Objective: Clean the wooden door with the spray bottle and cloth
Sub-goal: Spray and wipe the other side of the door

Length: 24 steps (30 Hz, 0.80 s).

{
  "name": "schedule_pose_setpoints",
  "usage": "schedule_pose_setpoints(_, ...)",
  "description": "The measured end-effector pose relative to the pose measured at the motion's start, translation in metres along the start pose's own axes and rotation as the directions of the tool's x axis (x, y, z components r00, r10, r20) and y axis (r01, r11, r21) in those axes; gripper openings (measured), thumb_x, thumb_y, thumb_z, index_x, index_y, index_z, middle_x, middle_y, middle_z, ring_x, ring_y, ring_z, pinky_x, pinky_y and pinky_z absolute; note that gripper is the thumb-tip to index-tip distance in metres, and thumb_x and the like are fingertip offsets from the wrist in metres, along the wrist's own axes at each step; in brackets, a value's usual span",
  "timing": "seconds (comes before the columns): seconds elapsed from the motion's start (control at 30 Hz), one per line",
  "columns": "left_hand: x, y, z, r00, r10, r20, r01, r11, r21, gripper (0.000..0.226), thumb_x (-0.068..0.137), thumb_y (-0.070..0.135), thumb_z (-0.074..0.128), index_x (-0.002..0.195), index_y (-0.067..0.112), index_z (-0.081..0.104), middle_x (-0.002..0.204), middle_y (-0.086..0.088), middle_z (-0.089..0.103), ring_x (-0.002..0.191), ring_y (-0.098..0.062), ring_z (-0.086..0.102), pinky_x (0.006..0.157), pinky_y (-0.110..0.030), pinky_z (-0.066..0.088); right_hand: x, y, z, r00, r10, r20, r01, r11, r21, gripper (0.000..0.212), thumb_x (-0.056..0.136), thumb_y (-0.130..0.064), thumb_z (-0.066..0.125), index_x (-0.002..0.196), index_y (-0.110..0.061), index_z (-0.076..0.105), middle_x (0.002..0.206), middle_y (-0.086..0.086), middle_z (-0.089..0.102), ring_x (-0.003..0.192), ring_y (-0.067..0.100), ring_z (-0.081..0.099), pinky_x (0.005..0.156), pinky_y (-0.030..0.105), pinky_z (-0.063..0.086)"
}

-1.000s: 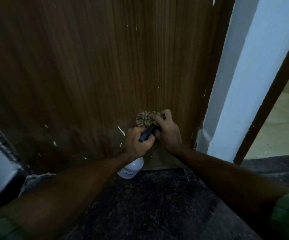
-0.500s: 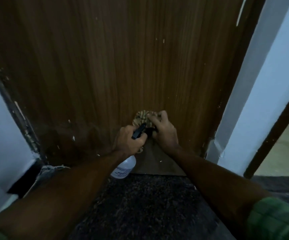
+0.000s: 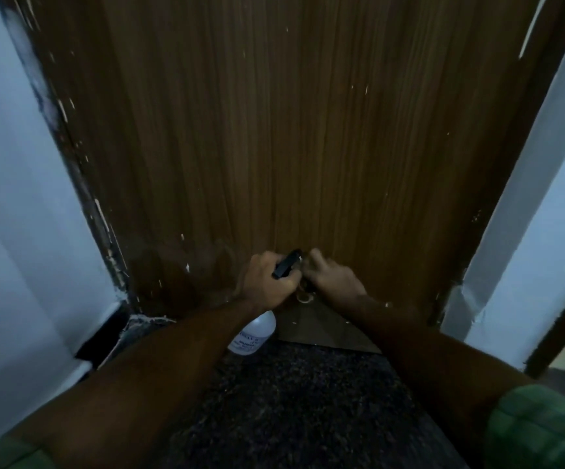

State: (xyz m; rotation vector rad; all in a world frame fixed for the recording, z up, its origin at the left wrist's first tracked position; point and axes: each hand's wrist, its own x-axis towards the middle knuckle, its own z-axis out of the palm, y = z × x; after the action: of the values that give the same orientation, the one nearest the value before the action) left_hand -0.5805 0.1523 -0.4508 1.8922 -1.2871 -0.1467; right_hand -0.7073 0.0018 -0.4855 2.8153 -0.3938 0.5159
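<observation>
While the left hand (image 3: 267, 282) grips the spray bottle (image 3: 254, 333) low against the wooden door (image 3: 308, 147), the right hand (image 3: 332, 282) has slid down, curled over the cloth (image 3: 305, 297), now nearly hidden. Wiping has probably reached the door's bottom edge.

The cloth (image 3: 305, 297) was almost wholly hidden under the blurred right hand (image 3: 333, 282). The left hand (image 3: 267, 286) covered the spray bottle (image 3: 253, 335) neck; its label was unreadable.

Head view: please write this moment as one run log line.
left hand: grips white plastic spray bottle | right hand: on brown wooden door, cloth mostly hidden
</observation>
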Motion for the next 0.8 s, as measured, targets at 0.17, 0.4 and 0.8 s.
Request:
schedule_pose_setpoints(0.17, 0.002, -0.008, -0.002, 0.997, -0.009, 0.080, 0.007, 1.000, 0.024, 0.031, 0.095, 0.031, 0.071, 0.069, 0.016, 0.064, 0.061, -0.002, 0.062, 0.051, -0.015, 0.056, 0.050, -0.034, 0.044, 0.010, -0.009, 0.002, 0.993, 0.114, 0.026, -0.114, 0.993, 0.024, 0.060, 0.092, -0.016, 0.071, 0.146, -0.020, 0.044, 0.140, 0.011, 0.035, 0.100, 0.030, 0.063, 0.070, 0.039, 0.056)
schedule_pose_setpoints(0.4, 0.006, -0.028, 0.012, 0.991, -0.009, 0.133, 0.000, 0.998, 0.065, 0.037, 0.091, 0.029, 0.071, 0.059, 0.023, 0.052, 0.056, 0.008, 0.057, 0.047, -0.004, 0.050, 0.049, -0.023, 0.033, 0.008, 0.006, 0.021, 0.996, -0.084, -0.038, 0.076, 0.981, -0.181, 0.038, 0.095, -0.014, 0.059, 0.133, -0.016, 0.064, 0.133, 0.016, 0.051, 0.079, 0.026, 0.065, 0.055, 0.034, 0.055)
schedule_pose_setpoints(0.8, 0.020, -0.087, 0.039, 0.939, -0.078, 0.336, -0.041, 0.941, 0.336, 0.044, 0.089, 0.049, 0.074, 0.062, 0.018, 0.058, 0.062, 0.003, 0.058, 0.061, -0.019, 0.059, 0.056, -0.029, 0.039, -0.014, 0.014, 0.009, 0.909, 0.367, -0.198, -0.309, 0.911, 0.273, 0.075, 0.078, -0.008, 0.071, 0.147, -0.022, 0.046, 0.130, 0.008, 0.040, 0.097, 0.027, 0.060, 0.065, 0.034, 0.055)
